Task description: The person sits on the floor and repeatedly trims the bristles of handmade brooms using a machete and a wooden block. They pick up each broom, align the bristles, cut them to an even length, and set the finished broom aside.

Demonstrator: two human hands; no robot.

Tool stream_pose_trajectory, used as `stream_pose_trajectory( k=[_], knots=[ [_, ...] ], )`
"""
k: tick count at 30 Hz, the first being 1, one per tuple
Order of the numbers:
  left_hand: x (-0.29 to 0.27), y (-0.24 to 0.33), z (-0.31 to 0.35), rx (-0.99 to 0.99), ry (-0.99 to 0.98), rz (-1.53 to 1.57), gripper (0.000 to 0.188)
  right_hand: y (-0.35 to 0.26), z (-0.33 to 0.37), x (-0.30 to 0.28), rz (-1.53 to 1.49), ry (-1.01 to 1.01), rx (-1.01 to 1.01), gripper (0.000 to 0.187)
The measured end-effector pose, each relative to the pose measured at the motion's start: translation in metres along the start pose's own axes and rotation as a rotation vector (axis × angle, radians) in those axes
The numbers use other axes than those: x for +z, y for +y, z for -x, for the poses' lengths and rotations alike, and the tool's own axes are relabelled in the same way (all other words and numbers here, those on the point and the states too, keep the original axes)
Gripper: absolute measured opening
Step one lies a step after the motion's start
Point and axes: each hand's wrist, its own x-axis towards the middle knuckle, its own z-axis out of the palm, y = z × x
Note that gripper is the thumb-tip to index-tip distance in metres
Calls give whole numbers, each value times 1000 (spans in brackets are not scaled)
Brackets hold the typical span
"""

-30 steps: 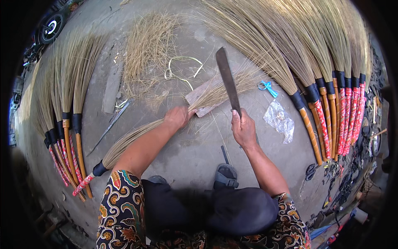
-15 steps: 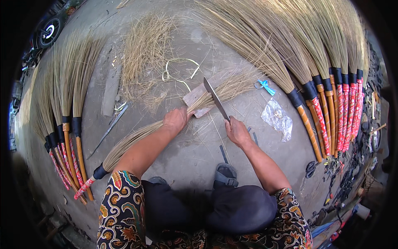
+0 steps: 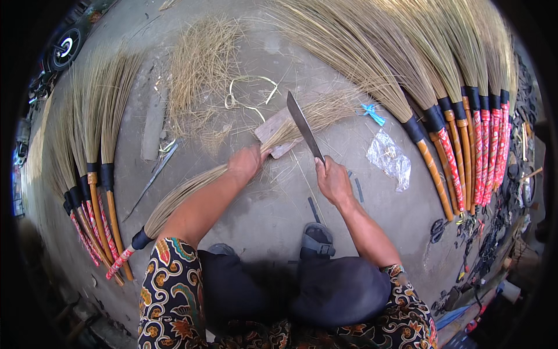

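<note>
My left hand [image 3: 246,163] is closed round the bristles of a broom [image 3: 185,195], whose red-patterned handle points down to the left. Beyond that hand, the loose bristle ends lie across a wooden board [image 3: 273,129] on the ground. In my right hand [image 3: 334,181] is a large knife [image 3: 303,126] with a long dark blade, gripped by its handle. The blade slants up and to the left above the bristles; whether it touches them I cannot tell. My left forearm covers part of the broom's middle.
A row of brooms [image 3: 427,168] lies at the right, another group [image 3: 93,139] at the left. Cut straw [image 3: 203,81] is heaped at the far side. A blue tie [image 3: 372,114], clear plastic [image 3: 389,158], a narrow plank [image 3: 154,128] and scissors [image 3: 437,230] lie on the ground.
The knife has lifted slightly, and its blade stands a little steeper. My left hand still grips the bristles in nearly the same place.
</note>
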Motion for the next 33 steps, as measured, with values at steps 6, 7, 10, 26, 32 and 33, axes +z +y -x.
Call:
stream_pose_trajectory(
  k=[6,7,10,26,32,33],
  knots=[
    [2,0,4,22,82,12,62,-2,-6,3,47,87,-80,31],
    [2,-1,4,11,67,6,62,-3,-7,1,147,-50,17,31],
    [2,-2,2,-15,65,10,64,-5,-3,1,-35,-12,69,29],
    [-1,3,0,-63,37,31,67,-8,22,27,-200,277,-68,29],
    [-6,4,-3,-72,48,12,68,-6,24,30,-110,40,65,32],
    [-6,4,-2,-80,-22,6,68,-5,26,31,-113,50,37,31]
  ],
)
